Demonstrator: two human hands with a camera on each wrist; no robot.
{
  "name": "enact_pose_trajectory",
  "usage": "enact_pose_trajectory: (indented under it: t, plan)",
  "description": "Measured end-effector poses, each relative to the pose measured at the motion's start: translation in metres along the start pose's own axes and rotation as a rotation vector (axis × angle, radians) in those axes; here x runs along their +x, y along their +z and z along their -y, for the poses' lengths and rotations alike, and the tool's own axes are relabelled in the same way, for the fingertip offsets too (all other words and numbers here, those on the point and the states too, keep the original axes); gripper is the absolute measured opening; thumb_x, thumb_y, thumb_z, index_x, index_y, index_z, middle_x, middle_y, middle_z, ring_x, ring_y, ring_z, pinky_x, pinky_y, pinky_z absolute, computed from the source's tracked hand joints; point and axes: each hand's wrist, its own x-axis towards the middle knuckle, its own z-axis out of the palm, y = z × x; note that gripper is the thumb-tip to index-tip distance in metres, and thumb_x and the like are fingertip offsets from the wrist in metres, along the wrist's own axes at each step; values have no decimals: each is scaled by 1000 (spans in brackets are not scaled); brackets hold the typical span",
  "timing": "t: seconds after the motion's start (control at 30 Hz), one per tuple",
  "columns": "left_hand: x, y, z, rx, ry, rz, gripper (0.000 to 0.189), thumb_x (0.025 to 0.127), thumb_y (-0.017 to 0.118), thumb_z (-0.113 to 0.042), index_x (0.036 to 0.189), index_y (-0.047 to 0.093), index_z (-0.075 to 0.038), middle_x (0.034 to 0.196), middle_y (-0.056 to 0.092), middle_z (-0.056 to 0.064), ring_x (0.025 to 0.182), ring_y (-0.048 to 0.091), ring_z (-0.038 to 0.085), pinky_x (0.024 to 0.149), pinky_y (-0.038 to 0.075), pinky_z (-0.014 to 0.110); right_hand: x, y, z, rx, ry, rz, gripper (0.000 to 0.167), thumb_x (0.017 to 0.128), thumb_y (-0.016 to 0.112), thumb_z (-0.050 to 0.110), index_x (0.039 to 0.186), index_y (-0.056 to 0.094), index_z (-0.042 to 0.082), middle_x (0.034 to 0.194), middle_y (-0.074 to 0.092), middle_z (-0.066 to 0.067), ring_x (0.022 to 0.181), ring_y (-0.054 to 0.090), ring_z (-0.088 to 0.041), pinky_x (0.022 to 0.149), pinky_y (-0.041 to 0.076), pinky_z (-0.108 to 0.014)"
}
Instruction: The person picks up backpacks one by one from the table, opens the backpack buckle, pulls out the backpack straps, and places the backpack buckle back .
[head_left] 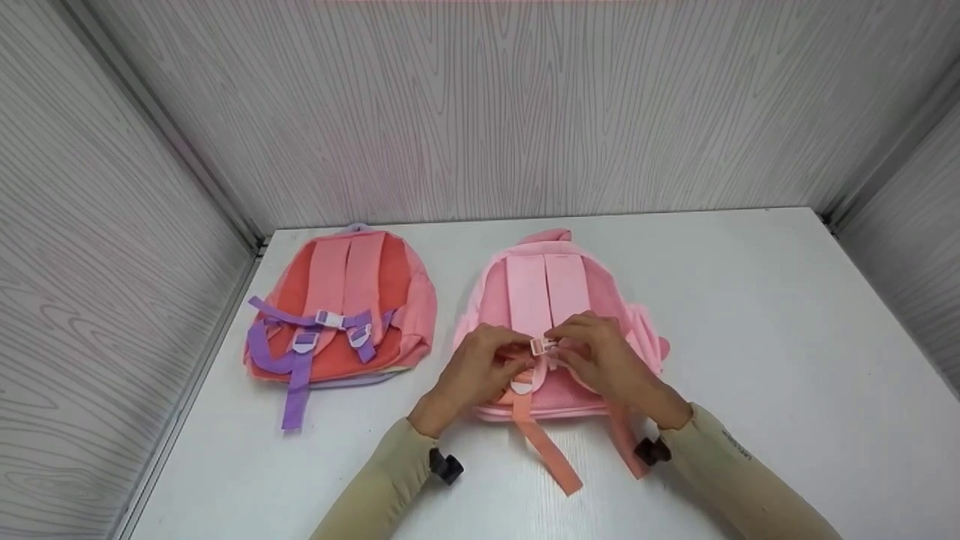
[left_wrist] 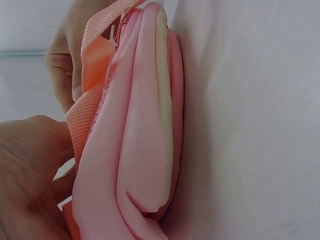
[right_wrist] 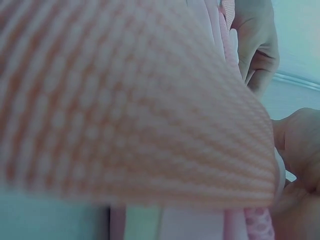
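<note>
A pink backpack [head_left: 495, 300] lies with its shoulder straps [head_left: 527, 289] facing up. Over its middle, my left hand [head_left: 474, 367] pinches the slotted half of a white strap buckle [head_left: 538, 346] between fingertips and thumb. From the other side my right hand [head_left: 607, 361] pinches the pronged half. The two halves meet between the fingertips; whether they are locked is too small to tell. An orange webbing strap [head_left: 551, 454] hangs off the bag's lower edge, as does another orange strap [head_left: 626, 442] beside the right wrist. In the right wrist view, blurred webbing [right_wrist: 135, 110] covers much of the picture.
To the left lies a coral backpack [head_left: 420, 300] with purple straps [head_left: 298, 397] and a white buckle [head_left: 330, 319] across its shoulder straps. Both bags are on a white table [head_left: 750, 315] enclosed by wood-grain panels [head_left: 525, 112].
</note>
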Motion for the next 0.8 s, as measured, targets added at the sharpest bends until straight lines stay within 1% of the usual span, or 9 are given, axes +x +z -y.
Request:
enact_pose_trajectory:
  t: [0.13,0.37,0.47,0.67,0.8]
  plan:
    - [0,-2,-2,16,8,-7,23,97,81,-19,120,80,-13,107,77,1,101,68,18,88,59,34,0,0,0,10,-4,-10,21,96,82,13,116,82,12,103,78,3,97,68,-17,86,59,-35]
    - [1,-5,-4,74,46,-20,21,98,80,-19,118,80,-12,104,77,3,98,72,19,87,61,34,0,0,0,-9,-46,-33,19,96,82,14,114,82,9,102,79,1,95,68,-19,84,57,-37]
    - [2,-6,-4,98,54,-10,21,99,79,-20,118,80,-12,103,75,3,96,72,18,86,61,34,-1,-1,1,-2,-28,-26,19,96,82,14,114,82,10,101,78,2,95,67,-17,85,57,-36]
    - [3,-10,-6,170,43,20,18,100,79,-25,112,76,-13,99,72,1,90,67,17,82,56,34,0,-2,3,11,-8,-13,18,96,81,15,114,81,11,102,77,3,96,66,-16,86,56,-34]
    - [3,-13,-6,171,19,41,19,99,79,-29,108,73,-14,96,72,0,86,65,15,79,55,32,-1,-2,4,16,-8,-11,18,97,81,14,114,81,11,103,78,2,96,66,-17,85,57,-34]
